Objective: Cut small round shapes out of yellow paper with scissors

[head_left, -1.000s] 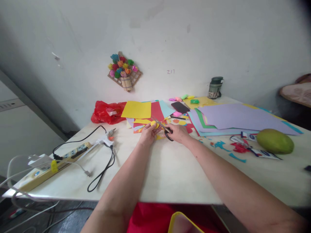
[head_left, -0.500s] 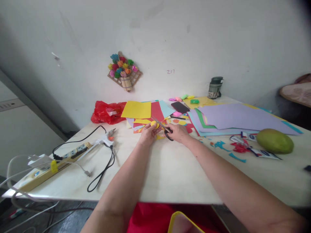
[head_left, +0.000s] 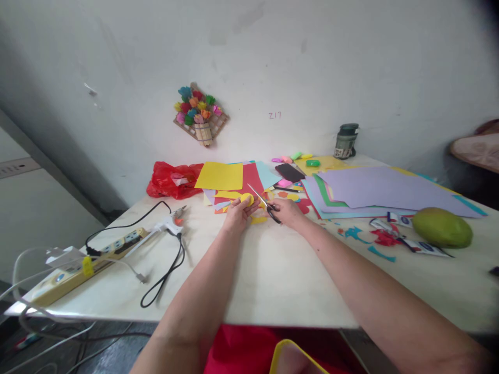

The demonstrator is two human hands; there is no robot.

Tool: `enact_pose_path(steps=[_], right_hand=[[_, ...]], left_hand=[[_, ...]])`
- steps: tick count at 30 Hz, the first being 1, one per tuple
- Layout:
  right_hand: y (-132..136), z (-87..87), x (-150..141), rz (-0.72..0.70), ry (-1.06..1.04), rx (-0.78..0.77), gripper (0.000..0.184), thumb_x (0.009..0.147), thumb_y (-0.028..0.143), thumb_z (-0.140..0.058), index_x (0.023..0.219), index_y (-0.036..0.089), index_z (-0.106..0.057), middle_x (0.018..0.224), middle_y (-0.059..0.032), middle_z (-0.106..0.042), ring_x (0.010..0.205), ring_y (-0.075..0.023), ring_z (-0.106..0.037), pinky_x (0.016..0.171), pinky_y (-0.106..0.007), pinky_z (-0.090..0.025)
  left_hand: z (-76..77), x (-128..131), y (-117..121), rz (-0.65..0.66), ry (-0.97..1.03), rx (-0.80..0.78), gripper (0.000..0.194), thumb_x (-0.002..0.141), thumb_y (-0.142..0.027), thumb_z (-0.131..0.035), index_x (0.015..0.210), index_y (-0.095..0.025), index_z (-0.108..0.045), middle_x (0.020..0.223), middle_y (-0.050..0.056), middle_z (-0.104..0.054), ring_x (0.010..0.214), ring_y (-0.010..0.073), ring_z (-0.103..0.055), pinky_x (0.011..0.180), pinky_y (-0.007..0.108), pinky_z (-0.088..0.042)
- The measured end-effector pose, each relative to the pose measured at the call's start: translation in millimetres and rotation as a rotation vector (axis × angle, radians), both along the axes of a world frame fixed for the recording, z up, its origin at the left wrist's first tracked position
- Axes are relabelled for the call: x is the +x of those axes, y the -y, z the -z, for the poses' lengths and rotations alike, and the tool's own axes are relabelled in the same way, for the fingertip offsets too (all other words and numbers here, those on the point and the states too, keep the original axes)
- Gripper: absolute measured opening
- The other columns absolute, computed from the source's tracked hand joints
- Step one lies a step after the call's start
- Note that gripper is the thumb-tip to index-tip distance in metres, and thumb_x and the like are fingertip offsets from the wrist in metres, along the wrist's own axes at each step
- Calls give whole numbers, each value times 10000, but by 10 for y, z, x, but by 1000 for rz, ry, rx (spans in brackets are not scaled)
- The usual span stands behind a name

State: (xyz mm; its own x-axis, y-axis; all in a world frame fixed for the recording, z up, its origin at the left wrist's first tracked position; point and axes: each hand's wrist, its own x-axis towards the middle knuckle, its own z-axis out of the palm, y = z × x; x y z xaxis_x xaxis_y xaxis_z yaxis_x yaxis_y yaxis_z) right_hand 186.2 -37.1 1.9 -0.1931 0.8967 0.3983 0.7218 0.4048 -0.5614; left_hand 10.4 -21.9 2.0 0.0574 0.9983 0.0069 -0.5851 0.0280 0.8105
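Note:
Between the fingers of my left hand is a small round piece of yellow paper. My right hand is closed around the black handles of a pair of scissors, whose blades point up and left, just to the right of the yellow piece. From here the blades look nearly together. Beneath and behind both hands lie a yellow sheet, a red sheet and several cut paper scraps. One yellow scrap rests on the table just below my left fingers.
Large coloured sheets are stacked at the right, near a green mango and glue tubes. On the left are a glue gun with its cord, a power strip and a red plastic bag. A phone lies behind.
The scissors have drawn slightly away from the yellow paper, and their blades now point more steeply upward. My left hand keeps its hold with little movement.

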Motion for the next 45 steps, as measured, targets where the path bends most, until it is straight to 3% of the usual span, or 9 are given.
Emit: enact_pose_path(steps=[5, 10, 16, 22, 29, 38, 42, 45], right_hand=[[-19, 5, 35, -125, -377, -305, 293, 762, 489, -680, 780, 197, -667, 536, 25, -594, 410, -117, -507, 390, -238, -419], [52, -110, 49, -158, -543, -424, 351, 691, 484, -744, 651, 167, -598, 483, 34, -558, 350, -70, -441, 353, -199, -361], [136, -186, 26, -181, -656, -430, 400, 625, 499, -791, 600, 168, -567, 471, 41, -519, 395, -65, -440, 368, -187, -373], [116, -170, -23, -186, -722, -429, 375, 585, 439, -818, 732, 153, -626, 554, 26, -600, 408, -64, -464, 380, -192, -355], [67, -124, -90, -170, -921, -409, 482, 473, 330, -876, 864, 174, -640, 545, 61, -580, 475, -101, -540, 437, -204, -354], [30, -131, -154, -61, -1049, -364, 447, 567, 340, -810, 932, 163, -624, 603, 36, -620, 458, -110, -561, 392, -197, -314], [18, -148, -147, -22, -1062, -314, 400, 611, 345, -775, 938, 171, -622, 606, 36, -612, 444, -108, -555, 372, -194, -291], [4, -143, -136, -27, -1025, -288, 372, 615, 332, -771, 917, 176, -621, 581, 45, -592, 443, -103, -539, 393, -200, -336]], left_hand=[[-33, 0, 20, 25, -51, 13, 168, 706, -210, -769, 796, -125, -655, 933, 150, -756, 995, 308, -715, 942, 416, -531], [-61, -7, 29, 70, -57, 0, 217, 776, -259, -689, 954, -135, -699, 995, 133, -755, 1043, 286, -699, 934, 384, -534], [-20, -14, 6, 77, -32, 68, 298, 820, -268, -663, 1102, -173, -679, 1112, 109, -729, 1022, 237, -698, 910, 345, -537], [-9, 0, -11, 109, 0, 82, 317, 863, -304, -631, 1158, -191, -648, 1196, 97, -693, 1049, 213, -675, 854, 293, -537], [-5, 59, -8, 301, 3, 61, 329, 888, -316, -582, 1208, -248, -616, 1383, 65, -576, 1238, 247, -557, 940, 370, -484], [44, 110, 48, 530, -43, 105, 336, 833, -401, -678, 1115, -221, -657, 1097, 61, -676, 1034, 204, -606, 990, 370, -421], [27, 124, 71, 555, -54, 90, 274, 826, -410, -684, 1008, -204, -675, 1000, 69, -689, 997, 209, -625, 1003, 396, -425], [-20, 119, 80, 524, -54, 62, 320, 834, -471, -651, 980, -188, -684, 953, 83, -708, 937, 220, -657, 973, 411, -461]])
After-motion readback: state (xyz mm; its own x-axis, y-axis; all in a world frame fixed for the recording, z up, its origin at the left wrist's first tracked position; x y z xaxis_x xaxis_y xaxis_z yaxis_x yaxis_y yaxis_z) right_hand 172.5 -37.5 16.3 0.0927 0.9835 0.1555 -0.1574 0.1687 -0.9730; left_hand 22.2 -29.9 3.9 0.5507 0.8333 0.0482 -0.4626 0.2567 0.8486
